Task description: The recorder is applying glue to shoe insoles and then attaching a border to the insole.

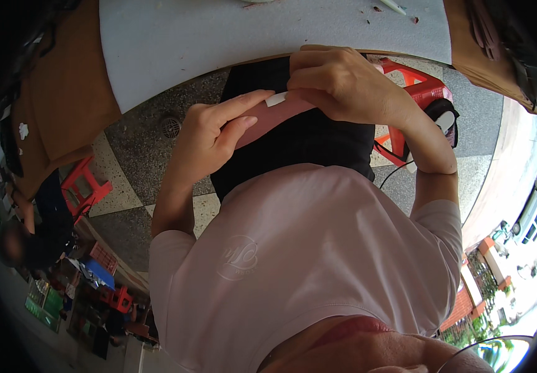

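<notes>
Between my two hands, above my lap and just short of the table's near edge, a flat dusky-pink piece of soft sheet material is held up. Whether it is leather or cloth I cannot tell. A small white strip lies along its upper edge, close to my right fingertips. My left hand grips the left end, with thumb on the near side and fingers stretched along the top. My right hand is closed in a pinch on the right end, its curled fingers covering that part.
Ahead lies the pale table top, with small scraps and a white stick-like thing. Brown board flanks it on the left. A red plastic stool holding a dark bag stands at right. Another person sits far left.
</notes>
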`<move>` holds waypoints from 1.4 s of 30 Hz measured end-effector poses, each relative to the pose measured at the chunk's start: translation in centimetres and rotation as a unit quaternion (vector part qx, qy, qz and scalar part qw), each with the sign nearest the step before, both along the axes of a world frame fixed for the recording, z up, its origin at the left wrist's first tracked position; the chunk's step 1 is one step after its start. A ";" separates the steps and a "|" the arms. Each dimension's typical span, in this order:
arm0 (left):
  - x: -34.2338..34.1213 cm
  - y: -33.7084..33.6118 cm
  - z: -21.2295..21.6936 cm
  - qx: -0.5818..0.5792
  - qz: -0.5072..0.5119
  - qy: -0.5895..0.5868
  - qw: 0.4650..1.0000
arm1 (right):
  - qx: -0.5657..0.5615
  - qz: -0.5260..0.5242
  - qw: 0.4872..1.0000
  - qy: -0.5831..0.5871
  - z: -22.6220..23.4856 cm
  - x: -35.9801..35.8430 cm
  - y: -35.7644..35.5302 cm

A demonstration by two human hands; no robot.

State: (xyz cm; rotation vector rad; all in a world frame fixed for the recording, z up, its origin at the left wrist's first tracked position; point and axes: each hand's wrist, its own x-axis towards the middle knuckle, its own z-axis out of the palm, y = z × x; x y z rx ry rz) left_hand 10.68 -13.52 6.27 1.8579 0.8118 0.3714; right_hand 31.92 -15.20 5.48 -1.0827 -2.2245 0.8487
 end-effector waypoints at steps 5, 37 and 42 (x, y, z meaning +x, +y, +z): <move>-0.5 -0.3 0.1 0.018 0.016 -0.008 1.000 | 0.003 0.013 1.000 0.023 -0.1 0.9 0.3; 1.3 -1.2 -2.1 -0.014 -0.063 0.003 0.998 | -0.028 0.140 0.983 -0.114 0.3 -1.6 0.3; 0.8 -1.4 -2.3 -0.061 -0.073 0.029 0.995 | -0.039 0.123 0.982 -0.136 0.3 -1.5 0.1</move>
